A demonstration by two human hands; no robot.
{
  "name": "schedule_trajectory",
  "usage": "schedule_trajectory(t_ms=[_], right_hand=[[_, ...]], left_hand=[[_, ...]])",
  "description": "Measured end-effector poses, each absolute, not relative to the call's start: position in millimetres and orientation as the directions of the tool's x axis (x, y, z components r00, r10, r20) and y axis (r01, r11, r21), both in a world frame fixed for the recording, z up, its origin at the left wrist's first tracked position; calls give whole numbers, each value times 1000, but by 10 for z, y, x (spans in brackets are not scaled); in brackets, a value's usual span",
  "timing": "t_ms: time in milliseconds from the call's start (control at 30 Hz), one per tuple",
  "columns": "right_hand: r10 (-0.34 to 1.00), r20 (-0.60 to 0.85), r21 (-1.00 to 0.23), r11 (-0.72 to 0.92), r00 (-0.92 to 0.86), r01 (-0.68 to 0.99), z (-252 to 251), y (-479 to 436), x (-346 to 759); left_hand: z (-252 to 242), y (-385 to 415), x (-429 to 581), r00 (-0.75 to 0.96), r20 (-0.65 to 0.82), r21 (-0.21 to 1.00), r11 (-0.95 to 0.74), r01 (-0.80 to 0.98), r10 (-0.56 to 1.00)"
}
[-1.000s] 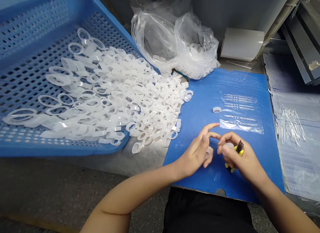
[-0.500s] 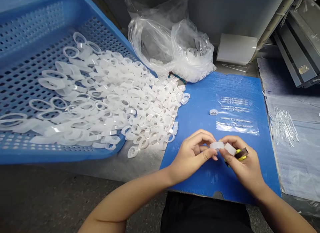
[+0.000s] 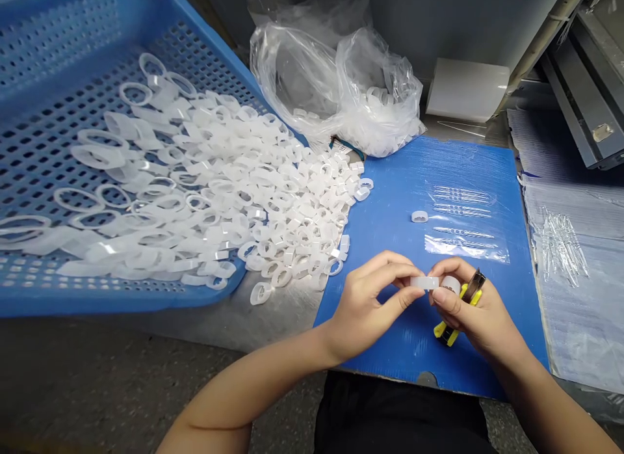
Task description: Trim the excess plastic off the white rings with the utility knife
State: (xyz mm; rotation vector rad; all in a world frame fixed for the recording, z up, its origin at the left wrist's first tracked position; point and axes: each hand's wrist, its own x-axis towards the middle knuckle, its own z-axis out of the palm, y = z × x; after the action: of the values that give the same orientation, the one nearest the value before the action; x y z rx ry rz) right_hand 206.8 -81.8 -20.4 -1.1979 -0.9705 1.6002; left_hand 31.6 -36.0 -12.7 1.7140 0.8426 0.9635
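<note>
My left hand [image 3: 373,304] and my right hand [image 3: 475,304] meet over a blue corrugated plastic board [image 3: 390,200]. Between their fingertips is a frosted white plastic ring [image 3: 424,283], seen edge-on, with a second frosted band or part of the same piece [image 3: 451,285] against my right fingers. My right hand also grips a yellow-handled tool with a dark metal head [image 3: 446,333]; its blades are partly hidden by my fingers. A single small ring [image 3: 419,216] lies on the board beyond my hands.
A large heap of frosted rings [image 3: 273,200] spreads from a tilted blue perforated tray [image 3: 121,304] onto the metal bench and board edge. Clear strips in a plastic sleeve [image 3: 463,226] lie on the board. A bulging plastic bag [image 3: 375,96] stands behind it, and clear parts [image 3: 560,246] lie on a sheet at right.
My left hand has closed from spread fingers onto the ring, now held between both hands. The yellow handles have shifted under my right hand, and the view has moved slightly.
</note>
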Motion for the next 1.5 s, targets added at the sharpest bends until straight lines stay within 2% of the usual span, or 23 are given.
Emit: schedule_trajectory(t_ms=[100, 167, 267, 333, 467, 567, 667, 733, 1033, 1267, 1333, 1500], right_hand=[[972, -209, -974, -217, -109, -59, -189, -831, 2073], [995, -77, -994, -71, -60, 89, -168, -837, 2053], [981, 186, -928, 194, -56, 319, -150, -839, 2005], [959, 269, -880, 283, -91, 382, -157, -839, 1980], [965, 258, -903, 256, -40, 344, -186, -860, 1965], [981, 188, -946, 171, 38, 274, -178, -882, 1971], [985, 169, -931, 148, 35, 335, -142, -885, 1976], [983, 179, -914, 157, 26, 376, -120, -878, 1975], [996, 75, -952, 60, 38, 300, -118, -866, 1971], [987, 155, -946, 136, 40, 295, -123, -893, 1984], [978, 202, -929, 179, 40, 325, -132, -906, 1987], [885, 462, -778, 434, -54, 454, -153, -887, 1964]], left_hand=[[-136, -333, 322, 455, 147, 984, -177, 23, 878], [-132, -310, 327, 493, 13, 1000, -1, -23, 870], [-109, -283, 334, 569, -197, 964, 262, -34, 798], [-94, -280, 336, 569, -242, 947, 320, -39, 786], [-111, -315, 338, 491, -124, 980, 183, -73, 862], [-158, -355, 335, 428, 80, 997, -76, -25, 900], [-184, -374, 324, 414, 294, 941, -336, 33, 862], [-183, -373, 319, 412, 360, 912, -409, 32, 837], [-176, -360, 314, 407, 280, 951, -308, 2, 869], [-202, -357, 316, 408, 366, 926, -370, -73, 837], [-208, -351, 319, 421, 322, 946, -306, -108, 848], [-208, -338, 335, 529, 76, 972, 56, -228, 845]])
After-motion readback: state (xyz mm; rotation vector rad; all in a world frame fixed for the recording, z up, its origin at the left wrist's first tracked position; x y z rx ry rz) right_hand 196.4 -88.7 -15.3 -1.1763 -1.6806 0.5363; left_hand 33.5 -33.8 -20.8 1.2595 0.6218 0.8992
